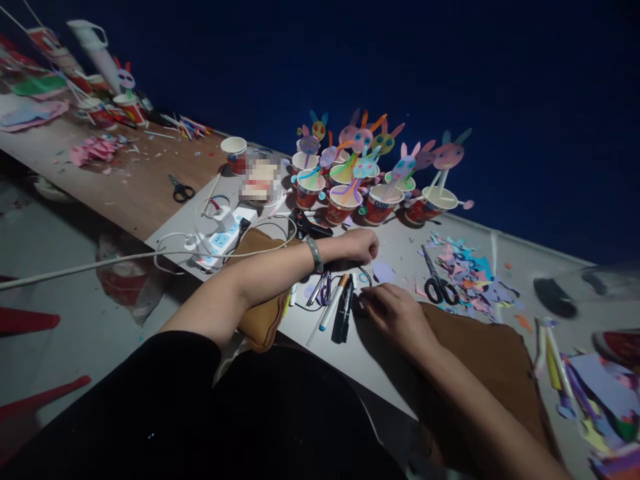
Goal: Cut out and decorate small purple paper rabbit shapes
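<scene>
My left hand (363, 247) is closed in a loose fist above the table, in front of the paper cups; whatever its fingers hold is hidden. A green bangle (315, 255) circles that wrist. Lower and to the right, my right hand (395, 312) has its fingers curled together over the table; I cannot make out what is in them. Between the hands lies a pale purple paper oval (383, 271). Just left of my right hand are a black marker (343, 313) and a white marker with a blue tip (333, 307).
Several red paper cups (344, 208) with paper rabbit heads stand along the wall. Scissors (439, 287) lie beside paper scraps (467, 263) at right. A power strip (225, 237) with a white cable (125, 259) sits at left, near other scissors (181, 190). A brown cloth (480, 360) covers the front.
</scene>
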Motion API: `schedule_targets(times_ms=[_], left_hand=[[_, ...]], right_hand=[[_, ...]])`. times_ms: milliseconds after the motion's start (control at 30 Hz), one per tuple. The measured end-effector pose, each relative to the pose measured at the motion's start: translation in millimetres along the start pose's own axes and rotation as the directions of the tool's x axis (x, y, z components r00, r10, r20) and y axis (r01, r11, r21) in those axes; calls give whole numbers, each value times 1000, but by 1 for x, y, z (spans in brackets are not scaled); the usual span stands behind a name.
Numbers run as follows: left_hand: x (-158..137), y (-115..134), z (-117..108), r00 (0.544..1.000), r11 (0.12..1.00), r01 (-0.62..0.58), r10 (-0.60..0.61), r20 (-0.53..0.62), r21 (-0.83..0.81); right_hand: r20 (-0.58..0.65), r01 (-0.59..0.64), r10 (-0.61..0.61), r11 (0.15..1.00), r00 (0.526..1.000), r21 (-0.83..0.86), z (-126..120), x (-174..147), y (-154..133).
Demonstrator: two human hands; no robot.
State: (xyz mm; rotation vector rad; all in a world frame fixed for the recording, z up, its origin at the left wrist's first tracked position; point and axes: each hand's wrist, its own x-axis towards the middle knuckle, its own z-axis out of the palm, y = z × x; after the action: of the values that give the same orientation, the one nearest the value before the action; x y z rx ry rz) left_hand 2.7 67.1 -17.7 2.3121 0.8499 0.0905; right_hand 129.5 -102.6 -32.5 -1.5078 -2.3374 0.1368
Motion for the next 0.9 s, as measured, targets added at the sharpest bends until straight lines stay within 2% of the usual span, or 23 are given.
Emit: schedule_targets(times_ms=[167, 300, 533, 633, 767, 900], left_hand=[[-3, -1, -6, 999, 998, -31, 32, 36, -49], [-3, 0, -7, 999, 999, -42, 42, 20, -24], [-2, -4, -6, 998, 999, -40, 40, 43, 19], [-1, -4, -7, 998, 999, -36, 35, 50, 21], [-3, -1, -9, 999, 999, -23, 21, 49, 32], [-8, 3, -13, 998, 998, -4, 1, 55, 59]], right_hand=[[15, 145, -145, 989, 989, -18, 1, -5, -27], [116, 236, -228, 970, 967, -63, 0, -8, -41], [182, 248, -240, 968, 954, -26, 5, -16, -59], [174, 260, -256, 965, 951, -1, 8, -17, -62], [116, 204, -194, 976, 974, -81, 9, -15, -55], [122, 13, 20, 964, 992, -266, 4, -4, -37]])
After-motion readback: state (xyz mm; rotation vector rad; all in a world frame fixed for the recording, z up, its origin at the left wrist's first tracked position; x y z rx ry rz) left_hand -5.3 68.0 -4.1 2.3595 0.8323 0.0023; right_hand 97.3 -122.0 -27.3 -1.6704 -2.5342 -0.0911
